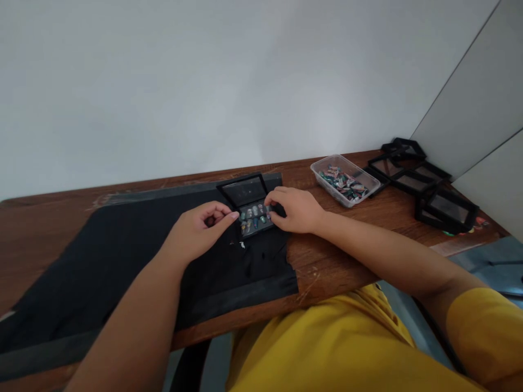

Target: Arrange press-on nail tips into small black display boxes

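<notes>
A small black box (261, 231) lies on a black cloth (122, 245), its windowed lid (245, 190) raised at the back. Two rows of decorated press-on nails (256, 222), green, silvery and blue, sit inside. My left hand (200, 227) is at the box's left edge, thumb and index finger pinched together; whether they hold anything is hidden. Over the right end of the box, my right hand (296, 209) has its fingers curled and its thumb and index finger close together by the end nails. What lies between those fingertips cannot be made out.
A clear plastic tub (345, 179) with many small colourful packets stands right of the box. Several black windowed boxes (449, 209) are piled at the table's right end. A small white scrap (242, 245) lies on the cloth. A white wall (204, 87) rises behind the wooden table (327, 261).
</notes>
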Tool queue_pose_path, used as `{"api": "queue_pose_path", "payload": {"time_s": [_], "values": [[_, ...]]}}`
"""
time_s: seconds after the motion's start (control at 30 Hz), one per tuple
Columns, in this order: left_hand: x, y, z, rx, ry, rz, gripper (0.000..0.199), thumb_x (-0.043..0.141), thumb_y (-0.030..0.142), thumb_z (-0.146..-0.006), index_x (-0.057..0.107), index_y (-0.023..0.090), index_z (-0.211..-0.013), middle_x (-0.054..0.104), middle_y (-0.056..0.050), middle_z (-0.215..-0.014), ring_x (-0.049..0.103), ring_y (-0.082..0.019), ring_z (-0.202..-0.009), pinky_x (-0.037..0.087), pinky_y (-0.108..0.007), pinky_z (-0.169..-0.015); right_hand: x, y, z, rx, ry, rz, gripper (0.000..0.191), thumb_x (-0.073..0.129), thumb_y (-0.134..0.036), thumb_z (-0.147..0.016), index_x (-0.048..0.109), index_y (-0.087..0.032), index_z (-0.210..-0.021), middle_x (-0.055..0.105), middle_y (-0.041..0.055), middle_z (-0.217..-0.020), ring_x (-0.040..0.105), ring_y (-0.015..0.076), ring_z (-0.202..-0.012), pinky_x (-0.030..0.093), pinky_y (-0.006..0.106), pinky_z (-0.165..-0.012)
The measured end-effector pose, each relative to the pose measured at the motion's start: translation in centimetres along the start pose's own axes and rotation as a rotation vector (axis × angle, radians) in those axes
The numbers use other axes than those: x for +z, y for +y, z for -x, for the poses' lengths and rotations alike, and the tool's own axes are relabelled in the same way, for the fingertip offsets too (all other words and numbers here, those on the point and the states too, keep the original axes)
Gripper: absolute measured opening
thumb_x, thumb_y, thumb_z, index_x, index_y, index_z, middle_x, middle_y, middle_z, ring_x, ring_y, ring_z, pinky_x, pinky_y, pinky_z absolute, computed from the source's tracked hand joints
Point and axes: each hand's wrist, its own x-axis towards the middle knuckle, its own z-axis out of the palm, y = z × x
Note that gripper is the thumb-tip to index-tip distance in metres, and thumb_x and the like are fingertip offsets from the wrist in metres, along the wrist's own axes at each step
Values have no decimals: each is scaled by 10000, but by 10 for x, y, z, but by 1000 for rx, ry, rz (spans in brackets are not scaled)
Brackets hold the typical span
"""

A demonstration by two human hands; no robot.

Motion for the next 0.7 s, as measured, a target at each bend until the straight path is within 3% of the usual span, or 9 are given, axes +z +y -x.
{"api": "queue_pose_path", "payload": {"time_s": [0.1,0.23,0.3,0.4,0.5,0.6,0.7], "values": [[0,-6,-1,43,67,-6,469,644,702,-797,726,255,-912,629,13,-714,541,-194,-676,452,-321,-643,2,-2,0,2,-16,-3,220,655,-229,-996,749,-211,-1194,775,80,-1157,698,261,-1102,477,346,-867],[-1,-20,-7,184,384,-33,464,704,599,-879,719,222,-1148,746,-73,-1055,671,-255,-953,576,-414,-904,1,-2,0,7,-7,0,183,645,-227,-1009,763,-203,-1147,776,85,-1146,702,266,-1104,469,351,-850],[1,-29,-12,206,438,-3,552,730,572,-892,687,209,-1306,763,-117,-1196,699,-285,-1057,598,-467,-996,1,-1,0,-1,-6,15,154,643,-228,-1014,766,-203,-1103,773,87,-1137,700,267,-1100,466,350,-838],[8,-39,-17,169,361,18,689,753,545,-891,632,221,-1487,764,-154,-1354,703,-335,-1248,589,-525,-1106,2,0,0,-24,2,17,140,651,-222,-1010,764,-203,-1091,769,85,-1121,695,262,-1084,469,343,-832],[16,-41,-20,136,238,50,700,755,563,-876,658,205,-1470,739,-181,-1447,665,-380,-1388,516,-589,-1230,4,0,0,-45,1,-13,144,672,-212,-996,763,-205,-1106,775,79,-1112,699,256,-1074,478,341,-851],[22,-36,-21,156,140,99,661,724,600,-881,684,205,-1409,762,-164,-1435,696,-361,-1370,511,-579,-1251,7,1,-1,-58,-6,-35,149,678,-208,-995,765,-205,-1116,780,77,-1120,706,254,-1087,481,341,-872],[27,-30,-22,172,120,129,647,691,601,-894,679,197,-1400,810,-139,-1332,751,-313,-1270,560,-526,-1208,8,1,-1,-59,2,-47,147,670,-206,-1011,767,-196,-1121,778,76,-1120,710,248,-1090,476,335,-872]]}}
